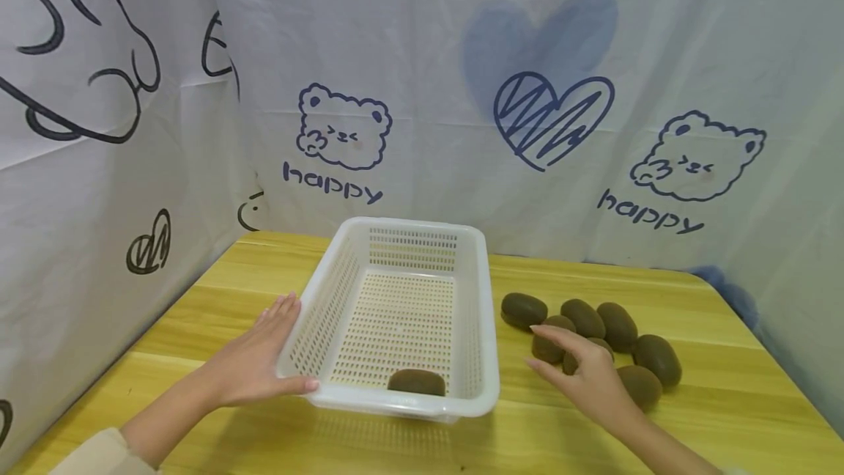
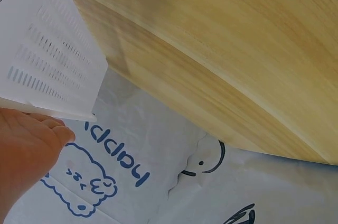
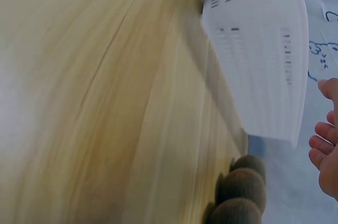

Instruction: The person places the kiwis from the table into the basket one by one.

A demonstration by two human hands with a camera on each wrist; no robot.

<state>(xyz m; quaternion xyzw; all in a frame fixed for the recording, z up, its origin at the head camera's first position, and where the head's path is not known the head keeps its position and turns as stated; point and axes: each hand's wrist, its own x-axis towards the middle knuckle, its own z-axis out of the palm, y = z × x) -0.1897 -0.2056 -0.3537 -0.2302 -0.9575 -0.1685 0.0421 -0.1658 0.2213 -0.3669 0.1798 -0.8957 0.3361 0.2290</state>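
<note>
A white plastic basket (image 1: 402, 405) with slotted walls stands on the wooden table, and one brown kiwi (image 1: 417, 382) lies inside by its near wall. My left hand (image 1: 264, 354) rests against the basket's left rim, fingers stretched along the side and thumb at the near corner. To the right of the basket lies a group of several kiwis (image 1: 618, 327). Over the near part of that group is my right hand (image 1: 587, 380), thumb and forefinger apart with nothing visible between them. It partly hides some of the kiwis. The right wrist view shows this hand (image 3: 327, 137) holding nothing.
A light wood-grain table (image 1: 738, 387) carries everything. White cloth (image 1: 435, 94) with blue drawings hangs behind it and down the left side. At the far right, the table's edge meets more cloth.
</note>
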